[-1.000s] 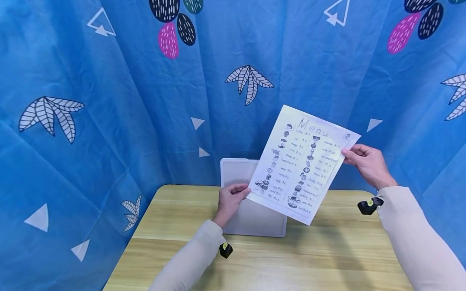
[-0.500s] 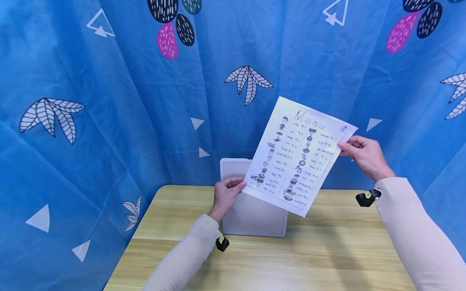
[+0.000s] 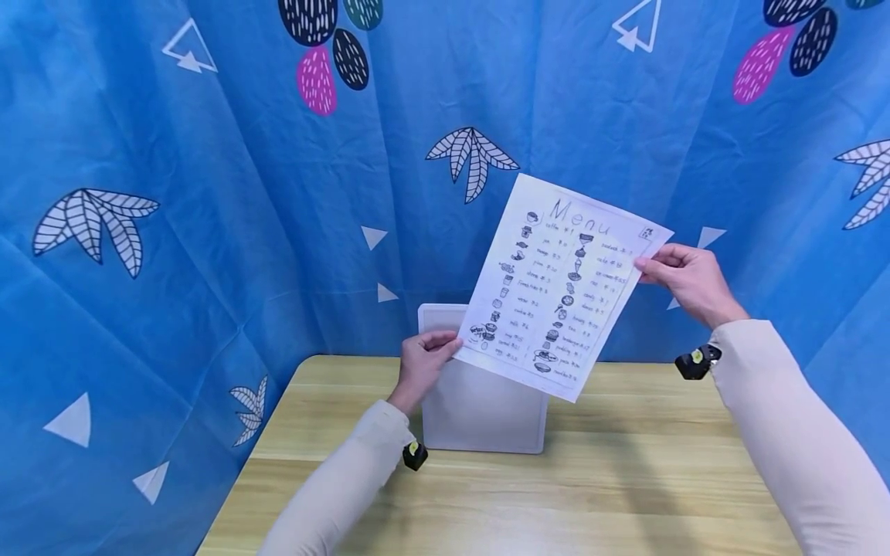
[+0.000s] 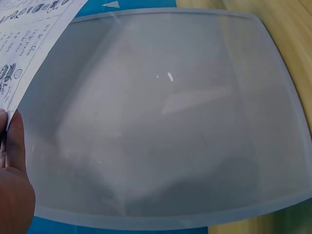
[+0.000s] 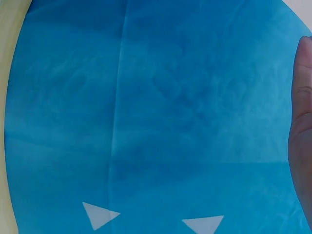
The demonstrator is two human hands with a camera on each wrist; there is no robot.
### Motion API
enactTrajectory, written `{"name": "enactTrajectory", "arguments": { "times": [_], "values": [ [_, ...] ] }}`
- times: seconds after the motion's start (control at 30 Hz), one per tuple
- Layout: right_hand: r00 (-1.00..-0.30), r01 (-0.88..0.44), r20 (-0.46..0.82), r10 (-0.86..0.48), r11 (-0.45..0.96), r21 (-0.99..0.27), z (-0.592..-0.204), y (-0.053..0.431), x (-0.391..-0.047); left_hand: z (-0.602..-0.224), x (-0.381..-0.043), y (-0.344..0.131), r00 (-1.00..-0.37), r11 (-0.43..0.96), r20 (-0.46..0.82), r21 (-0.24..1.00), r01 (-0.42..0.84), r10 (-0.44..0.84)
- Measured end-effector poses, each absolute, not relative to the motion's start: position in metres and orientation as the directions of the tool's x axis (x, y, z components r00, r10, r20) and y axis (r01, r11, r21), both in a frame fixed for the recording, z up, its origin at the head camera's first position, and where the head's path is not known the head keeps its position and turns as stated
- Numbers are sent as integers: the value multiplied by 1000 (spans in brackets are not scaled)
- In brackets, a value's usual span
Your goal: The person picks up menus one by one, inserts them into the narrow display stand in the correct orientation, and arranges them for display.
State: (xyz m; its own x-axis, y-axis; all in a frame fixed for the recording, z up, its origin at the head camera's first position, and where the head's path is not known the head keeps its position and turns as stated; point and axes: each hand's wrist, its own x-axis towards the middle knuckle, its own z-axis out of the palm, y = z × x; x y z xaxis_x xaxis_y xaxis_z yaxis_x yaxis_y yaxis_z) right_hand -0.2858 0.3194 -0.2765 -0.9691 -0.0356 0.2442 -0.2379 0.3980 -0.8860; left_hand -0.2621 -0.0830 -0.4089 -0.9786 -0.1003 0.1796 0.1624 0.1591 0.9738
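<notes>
A white menu sheet (image 3: pixel 549 286), with small food drawings and handwritten lines under the word "Menu", is held up tilted over the table in the head view. My left hand (image 3: pixel 424 367) pinches its lower left corner between thumb and fingers. At the upper right edge, my right hand (image 3: pixel 695 284) pinches the paper too. Behind the sheet is a pale grey rectangular board (image 3: pixel 483 409), its upper right part hidden by the paper. The left wrist view shows that board (image 4: pixel 161 122) large, with the left hand (image 4: pixel 17 180) and the sheet's corner at the left edge.
The wooden table (image 3: pixel 626 494) spreads under both arms. A blue patterned curtain (image 3: pixel 348 193) hangs behind and along both sides of it. Each sleeve end carries a small black device, such as the right wrist camera (image 3: pixel 695 361).
Both hands have moved up and slightly left with the menu sheet, keeping their pinch on it. The board behind has stayed where it was.
</notes>
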Motion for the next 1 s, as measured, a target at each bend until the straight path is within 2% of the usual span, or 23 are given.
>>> {"name": "enactTrajectory", "arguments": {
  "times": [0.63,1.0],
  "values": [
    [-954,-282,297,-32,425,-860,-254,306,-294,-386,-280,-97,-956,214,275,945,249,-104],
    [-938,-326,346,-25,402,-856,-245,293,-301,-375,-291,-106,-949,206,276,948,243,-151]
  ]
}}
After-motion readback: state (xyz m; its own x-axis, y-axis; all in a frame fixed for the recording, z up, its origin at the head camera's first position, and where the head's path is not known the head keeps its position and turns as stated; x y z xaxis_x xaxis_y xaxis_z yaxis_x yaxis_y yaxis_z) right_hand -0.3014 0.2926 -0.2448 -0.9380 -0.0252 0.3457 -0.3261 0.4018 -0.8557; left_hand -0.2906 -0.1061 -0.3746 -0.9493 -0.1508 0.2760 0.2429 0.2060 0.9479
